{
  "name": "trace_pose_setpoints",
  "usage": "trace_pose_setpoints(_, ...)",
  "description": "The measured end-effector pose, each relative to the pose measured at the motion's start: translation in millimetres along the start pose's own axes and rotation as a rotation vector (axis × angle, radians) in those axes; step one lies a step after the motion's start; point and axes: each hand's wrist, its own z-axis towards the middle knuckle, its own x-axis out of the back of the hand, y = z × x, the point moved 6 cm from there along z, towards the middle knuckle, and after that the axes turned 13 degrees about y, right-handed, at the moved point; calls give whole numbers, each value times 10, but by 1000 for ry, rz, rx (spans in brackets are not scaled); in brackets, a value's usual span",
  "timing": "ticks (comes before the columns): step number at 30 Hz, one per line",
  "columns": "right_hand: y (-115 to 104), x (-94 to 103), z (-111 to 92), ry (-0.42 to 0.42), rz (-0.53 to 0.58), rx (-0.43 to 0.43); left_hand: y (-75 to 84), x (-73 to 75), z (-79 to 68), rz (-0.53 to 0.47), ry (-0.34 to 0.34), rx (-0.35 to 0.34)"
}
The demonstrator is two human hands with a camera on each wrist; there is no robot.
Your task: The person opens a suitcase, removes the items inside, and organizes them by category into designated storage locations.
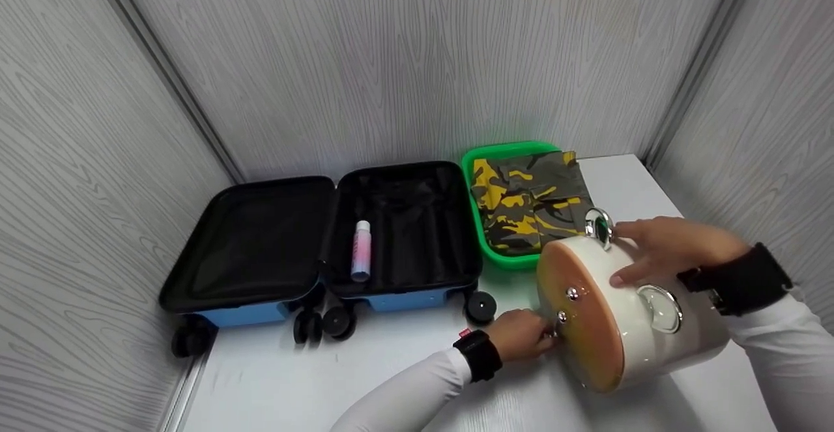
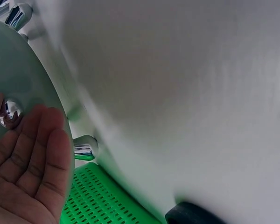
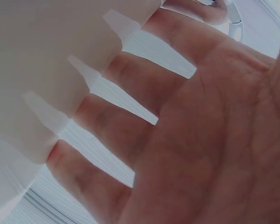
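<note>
A glossy cream drum-shaped container (image 1: 681, 347) with a shiny orange end face (image 1: 586, 347) lies tilted at the right of the table. Chrome handles (image 1: 661, 308) stick out of its side, and a chrome knob (image 2: 10, 114) sits on the end face. My left hand (image 1: 521, 335) pinches this knob between thumb and fingers; in the left wrist view the face looks grey-green. Spread over the cream side, my right hand (image 1: 677, 247) presses with fairly straight fingers, one near the upper handle (image 1: 598, 227). In the right wrist view its fingertips (image 3: 60, 149) touch the cream wall.
An open blue suitcase (image 1: 260, 315) with black lining lies at the left on its wheels. A pink-and-blue spray can (image 1: 361, 253) rests inside it. Behind the container stands a green basket (image 1: 511, 261) holding folded camouflage cloth (image 1: 528, 201). Grey wood-grain panels (image 1: 417, 60) enclose the table.
</note>
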Motion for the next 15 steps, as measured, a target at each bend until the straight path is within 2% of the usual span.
trace_pose_setpoints(5, -25, -12, 12, -7, 13, 0, -24, 22, -19, -5, -6, -7)
trace_pose_setpoints(15, -36, -10, -4, -11, 11, -15, -93, 129, -137, -101, 28, -45)
